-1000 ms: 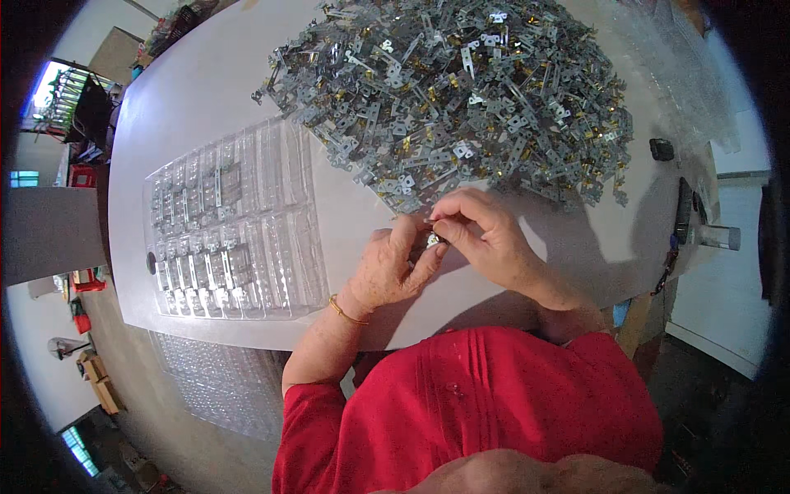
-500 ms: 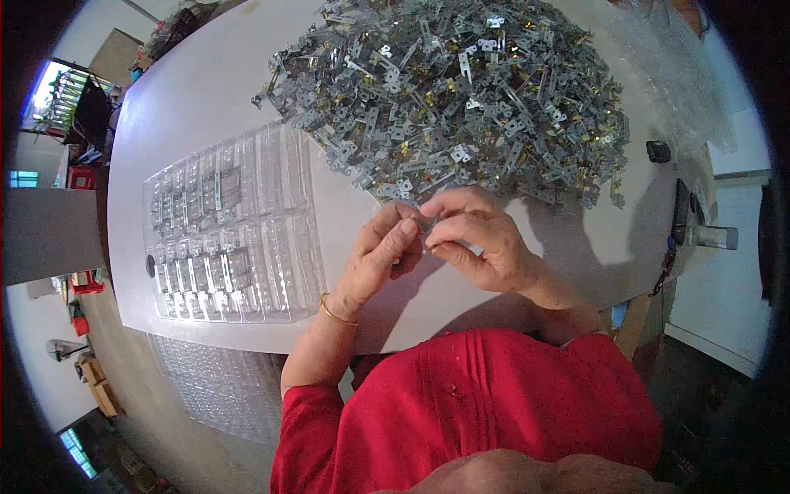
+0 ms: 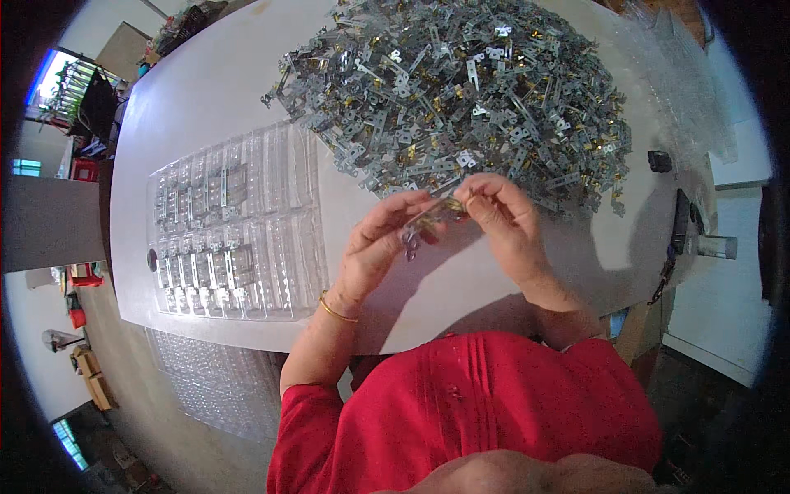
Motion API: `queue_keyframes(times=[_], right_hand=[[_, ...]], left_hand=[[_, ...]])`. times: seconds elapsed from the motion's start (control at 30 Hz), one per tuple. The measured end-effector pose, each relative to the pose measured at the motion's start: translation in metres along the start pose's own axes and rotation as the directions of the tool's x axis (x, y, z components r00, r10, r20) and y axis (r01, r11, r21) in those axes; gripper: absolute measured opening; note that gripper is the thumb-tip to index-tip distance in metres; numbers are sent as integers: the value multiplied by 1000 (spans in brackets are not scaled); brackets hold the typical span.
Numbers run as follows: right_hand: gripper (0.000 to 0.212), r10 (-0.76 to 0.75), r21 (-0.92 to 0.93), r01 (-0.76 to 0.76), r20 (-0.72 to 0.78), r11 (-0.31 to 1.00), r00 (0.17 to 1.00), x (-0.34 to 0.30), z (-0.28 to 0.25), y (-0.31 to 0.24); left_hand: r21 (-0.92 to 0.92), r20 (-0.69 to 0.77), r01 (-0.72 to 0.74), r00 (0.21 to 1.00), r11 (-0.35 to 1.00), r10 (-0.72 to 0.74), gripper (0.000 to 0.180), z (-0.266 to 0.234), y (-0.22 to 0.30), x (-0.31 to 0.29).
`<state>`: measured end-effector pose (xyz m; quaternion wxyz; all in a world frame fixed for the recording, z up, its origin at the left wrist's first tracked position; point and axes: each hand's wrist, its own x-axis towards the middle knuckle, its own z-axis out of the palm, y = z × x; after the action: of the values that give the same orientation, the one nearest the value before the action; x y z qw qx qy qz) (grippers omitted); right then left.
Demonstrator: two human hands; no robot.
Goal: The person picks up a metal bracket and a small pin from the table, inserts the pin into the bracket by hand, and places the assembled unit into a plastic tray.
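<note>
Both hands meet over the table (image 3: 461, 305), just in front of a big heap of small metal strips and brackets (image 3: 477, 99), grey with brassy bits among them. Between them is a small metal bracket (image 3: 429, 219) with brass-coloured parts, slanting up to the right. My left hand (image 3: 372, 247) grips its lower-left end, the fingers partly behind it. The thumb and fingertips of my right hand (image 3: 508, 226) pinch the upper-right end. Some of the bracket's detail is blurred. To the left lies a clear plastic blister tray (image 3: 276, 239), with similar brackets in several of its left-hand slots.
Stacked clear trays (image 3: 214, 375) sit below the table's left front edge. Clear plastic packaging (image 3: 683, 82) lies at the far right. A small black object (image 3: 658, 160) and a dark tool (image 3: 680, 218) with a strap lie by the right edge.
My hands have moved apart, the right one shifting right and upward. The bracket, mostly hidden between the fingers before, now shows stretched between the two hands.
</note>
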<state>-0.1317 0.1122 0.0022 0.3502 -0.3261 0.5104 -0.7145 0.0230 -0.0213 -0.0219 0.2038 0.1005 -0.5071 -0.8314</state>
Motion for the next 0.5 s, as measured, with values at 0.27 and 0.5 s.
queue_keyframes(times=[0.27,0.5], right_hand=[[14,178,122,-178,13,976,984,-3,1,4],[10,29,-83,-33,-46,996,999,-5,8,4]], left_hand=[[186,66,-141,989,972,131,37,-6,-2,-1],[-42,-35,43,998,998,-44,27,-1,1,-2]])
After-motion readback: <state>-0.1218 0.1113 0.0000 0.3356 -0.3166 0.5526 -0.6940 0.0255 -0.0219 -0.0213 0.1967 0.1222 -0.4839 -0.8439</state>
